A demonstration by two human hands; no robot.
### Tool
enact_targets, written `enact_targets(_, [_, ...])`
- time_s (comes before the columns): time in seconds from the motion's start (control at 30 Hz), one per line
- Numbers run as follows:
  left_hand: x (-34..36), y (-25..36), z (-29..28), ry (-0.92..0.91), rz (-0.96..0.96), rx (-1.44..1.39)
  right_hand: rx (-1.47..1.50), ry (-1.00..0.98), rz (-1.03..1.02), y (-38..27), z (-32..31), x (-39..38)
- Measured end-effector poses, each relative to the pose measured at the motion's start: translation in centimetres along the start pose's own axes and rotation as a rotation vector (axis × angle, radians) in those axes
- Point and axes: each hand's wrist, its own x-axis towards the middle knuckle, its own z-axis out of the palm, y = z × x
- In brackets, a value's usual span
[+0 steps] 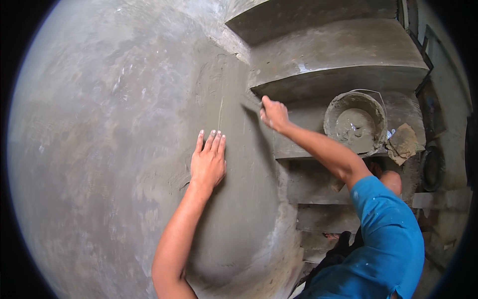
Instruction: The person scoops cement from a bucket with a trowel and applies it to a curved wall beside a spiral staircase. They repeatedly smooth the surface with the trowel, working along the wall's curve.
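My left hand [208, 162] lies against the grey wall [124, 109], fingers stretched upward over a band of fresh, damp-looking plaster [239, 169]. A thin raised ridge runs up the plaster just above its fingertips. Further right, beside the corner of a stair step, my right hand [274, 113] is closed. Whatever it grips, if anything, is hidden or too thin to make out. A dark shadow falls on the plaster to the left of this hand.
Concrete steps [338, 47] climb along the wall's right side. On one step stands a bucket [330, 113] of wet grey mortar with a wire handle. Next to it lies a crumpled brown piece [403, 143], perhaps paper. A dark round object [432, 168] is at the far right.
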Motion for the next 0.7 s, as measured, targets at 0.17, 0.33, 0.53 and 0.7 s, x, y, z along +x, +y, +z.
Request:
enact_targets(0.17, [2.0, -0.2, -0.2, -0.068, 0.001, 0.003, -0.081, -0.052, 0.075, 3.5, 3.8, 5.0])
enact_targets(0.33, [2.8, 0.6, 0.5, -0.107, 0.017, -0.003, -0.027, -0.020, 0.024, 4.8, 6.7, 5.1])
enact_targets(0.53, [1.9, 1.5, 0.8, -0.126, 0.031, -0.028, 0.023, -0.094, -0.019, 3.1, 7.1, 1.0])
enact_targets(0.7, [-0.4, 1.8, 0.0, -0.121, 0.027, -0.007, 0.082, -0.150, -0.068, -1.3, 6.0, -6.8])
